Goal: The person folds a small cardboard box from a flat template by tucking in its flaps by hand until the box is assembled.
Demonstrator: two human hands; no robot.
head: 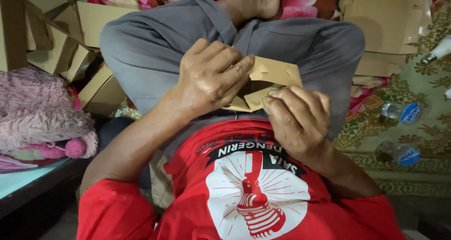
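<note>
Both my hands hold a small brown cardboard piece (274, 75) with folded flaps, just above my lap. My left hand (211, 75) grips its left side, thumb pressed on the top edge. My right hand (298, 118) pinches the lower right flap between thumb and fingers. Part of the cardboard is hidden under my fingers. I sit cross-legged in grey trousers (155, 42) and a red shirt (244, 193).
Flat and folded brown cardboard boxes are stacked at the left (89, 23) and at the upper right (385, 28). A pink fluffy bundle (37, 108) lies at the left. Two plastic bottles (404, 113) lie on a patterned green carpet (418, 174) at the right.
</note>
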